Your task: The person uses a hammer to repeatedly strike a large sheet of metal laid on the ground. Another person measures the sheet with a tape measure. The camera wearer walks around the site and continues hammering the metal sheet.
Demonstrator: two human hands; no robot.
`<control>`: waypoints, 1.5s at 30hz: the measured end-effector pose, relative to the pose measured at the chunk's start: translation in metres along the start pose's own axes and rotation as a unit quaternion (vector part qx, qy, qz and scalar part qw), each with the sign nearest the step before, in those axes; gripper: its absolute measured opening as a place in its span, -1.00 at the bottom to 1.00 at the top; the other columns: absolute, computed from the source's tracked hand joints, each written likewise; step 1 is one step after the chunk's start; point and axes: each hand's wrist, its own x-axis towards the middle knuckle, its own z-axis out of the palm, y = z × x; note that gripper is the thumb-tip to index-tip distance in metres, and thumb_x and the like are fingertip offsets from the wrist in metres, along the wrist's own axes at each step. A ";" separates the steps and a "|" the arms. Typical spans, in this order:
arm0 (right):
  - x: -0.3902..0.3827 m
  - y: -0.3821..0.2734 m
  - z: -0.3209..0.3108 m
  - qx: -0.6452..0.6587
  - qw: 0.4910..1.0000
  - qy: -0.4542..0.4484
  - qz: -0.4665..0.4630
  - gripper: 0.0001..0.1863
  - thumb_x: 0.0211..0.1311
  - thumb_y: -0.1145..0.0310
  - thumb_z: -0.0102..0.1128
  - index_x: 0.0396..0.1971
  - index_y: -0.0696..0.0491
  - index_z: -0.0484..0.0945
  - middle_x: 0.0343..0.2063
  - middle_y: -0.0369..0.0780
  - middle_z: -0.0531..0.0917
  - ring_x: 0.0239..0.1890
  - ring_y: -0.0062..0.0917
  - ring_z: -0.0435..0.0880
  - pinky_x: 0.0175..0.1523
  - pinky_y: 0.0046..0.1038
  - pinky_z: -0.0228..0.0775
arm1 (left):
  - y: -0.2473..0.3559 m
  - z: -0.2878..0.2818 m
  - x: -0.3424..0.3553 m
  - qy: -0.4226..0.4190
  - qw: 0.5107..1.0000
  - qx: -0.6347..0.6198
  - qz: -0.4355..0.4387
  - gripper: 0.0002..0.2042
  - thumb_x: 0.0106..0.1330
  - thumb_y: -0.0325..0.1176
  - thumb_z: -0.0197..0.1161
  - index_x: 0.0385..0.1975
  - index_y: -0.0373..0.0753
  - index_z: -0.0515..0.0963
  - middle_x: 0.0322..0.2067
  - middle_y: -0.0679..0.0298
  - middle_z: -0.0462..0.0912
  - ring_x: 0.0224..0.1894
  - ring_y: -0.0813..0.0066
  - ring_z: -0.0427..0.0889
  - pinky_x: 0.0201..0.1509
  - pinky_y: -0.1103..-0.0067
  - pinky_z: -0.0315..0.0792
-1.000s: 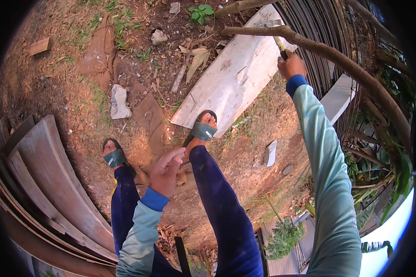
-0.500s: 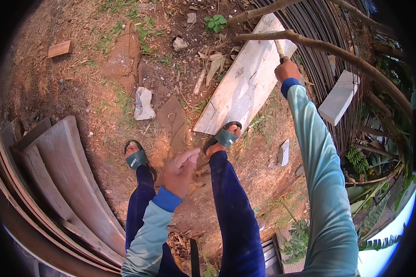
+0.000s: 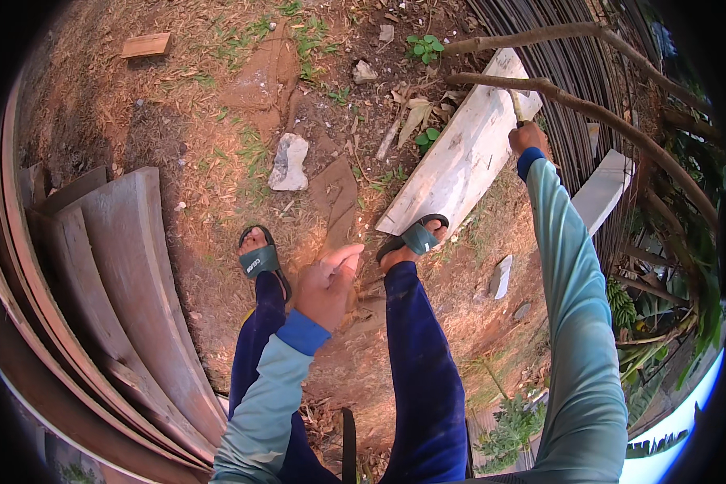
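Observation:
My right hand [image 3: 529, 140] is closed round a slim tool [image 3: 515, 105], dark near my fist and pale yellowish at the far part; its exact kind does not show. The tool reaches over the right edge of a long pale wooden board [image 3: 460, 149] lying on the ground, near its far end. My right foot in a green sandal [image 3: 419, 237] rests at the board's near end. In front of my legs, my left hand [image 3: 324, 294] hangs in the air, fingers curled together, with nothing visible in them.
Brown branches [image 3: 557, 85] cross over the board's far end. Beside it lie a stack of thin dark strips [image 3: 552, 52] and a whitish block [image 3: 602, 192]. Wide planks [image 3: 129, 258] lean at the left. A stone [image 3: 289, 162] and a small wood block [image 3: 146, 45] lie on the ground.
The view has shifted, so the ground and the board appear further right and mostly lower. My right hand stays by the board's far end with the tool; my left hand keeps its curled shape.

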 end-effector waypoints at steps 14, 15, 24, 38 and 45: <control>0.095 0.044 -0.038 -0.124 0.980 -0.044 -0.147 -0.61 0.15 0.16 0.10 -0.03 -0.02 0.54 -0.13 -0.05 0.61 -0.02 -0.18 0.56 0.08 -0.24 0.36 | 0.035 0.101 -0.026 0.127 0.989 -0.076 -0.024 -0.77 0.36 -0.38 0.07 -0.03 -0.20 0.51 -0.27 0.17 0.58 -0.26 0.49 0.57 -0.17 0.59 0.40; 0.095 0.044 -0.039 -0.134 0.977 -0.044 -0.162 -0.61 0.16 0.16 0.10 -0.03 -0.02 0.54 -0.13 -0.05 0.61 -0.02 -0.18 0.56 0.08 -0.24 0.36 | 0.045 0.108 -0.034 0.102 0.995 -0.017 -0.011 -0.77 0.36 -0.39 0.07 -0.03 -0.21 0.51 -0.26 0.15 0.58 -0.26 0.45 0.57 -0.16 0.59 0.40; 0.169 0.113 0.007 -0.132 0.946 -0.102 -0.279 -0.60 0.11 0.09 0.07 -0.22 0.08 0.62 -0.26 0.00 0.63 -0.12 -0.15 0.59 0.00 -0.27 0.40 | 0.098 0.155 -0.092 0.205 0.978 -0.036 0.005 -0.78 0.35 -0.43 0.05 -0.06 -0.28 0.51 -0.21 0.09 0.56 -0.24 0.30 0.57 -0.16 0.51 0.44; 0.094 0.088 -0.027 -0.176 0.952 -0.026 -0.250 -0.58 0.19 0.07 0.06 -0.09 0.06 0.57 -0.15 -0.03 0.62 -0.04 -0.16 0.57 0.06 -0.25 0.37 | -0.059 0.378 -0.209 0.348 0.926 0.003 -0.144 -0.70 0.33 -0.33 0.01 0.00 -0.29 0.44 -0.12 -0.01 0.51 -0.07 0.05 0.48 0.06 0.34 0.36; 0.107 0.091 -0.023 -0.159 0.946 -0.062 -0.276 -0.55 0.18 0.08 0.08 -0.09 0.13 0.55 -0.12 0.00 0.60 -0.02 -0.14 0.56 0.10 -0.26 0.34 | -0.064 0.485 -0.208 0.381 0.892 -0.060 -0.236 -0.69 0.33 -0.27 0.03 -0.02 -0.28 0.45 -0.10 0.02 0.51 0.01 0.06 0.44 0.12 0.34 0.30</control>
